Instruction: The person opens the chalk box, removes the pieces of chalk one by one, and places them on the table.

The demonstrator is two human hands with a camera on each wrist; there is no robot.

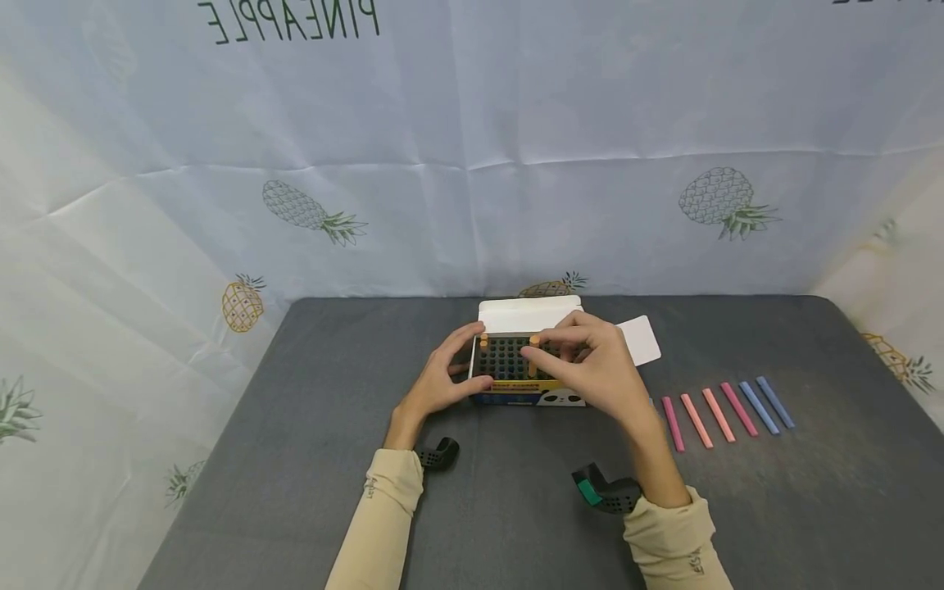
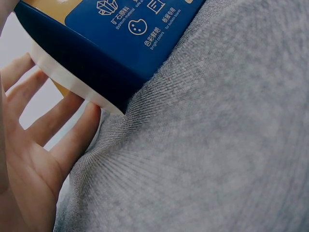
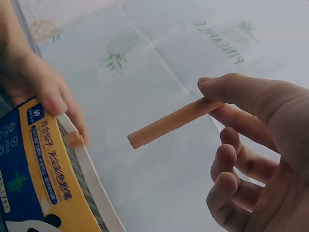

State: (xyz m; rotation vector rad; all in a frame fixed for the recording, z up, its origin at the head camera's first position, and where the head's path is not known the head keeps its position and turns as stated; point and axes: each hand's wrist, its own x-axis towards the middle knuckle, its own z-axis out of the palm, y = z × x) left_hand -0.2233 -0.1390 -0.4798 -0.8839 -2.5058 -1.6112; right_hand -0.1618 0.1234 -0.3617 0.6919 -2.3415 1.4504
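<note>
A blue and yellow chalk box (image 1: 516, 393) with a panda on its front stands with its lid raised, and rows of holes show inside. My left hand (image 1: 433, 383) grips the box's left end, fingers along the side and thumb at the front corner. Between thumb and index finger, my right hand (image 1: 596, 362) pinches an orange chalk stick (image 3: 169, 122) above the holes, its other fingers curled below. Another orange chalk stick (image 3: 75, 139) pokes up at the box's left end, beside the left thumb.
Several chalk sticks lie in a row to the right of the box: blue (image 1: 776, 402), pink (image 1: 738, 409) and orange (image 1: 696, 420). The white box flap (image 1: 640, 340) sticks out behind the right hand. A pineapple-print cloth (image 1: 472, 229) hangs behind the dark table (image 1: 324, 459).
</note>
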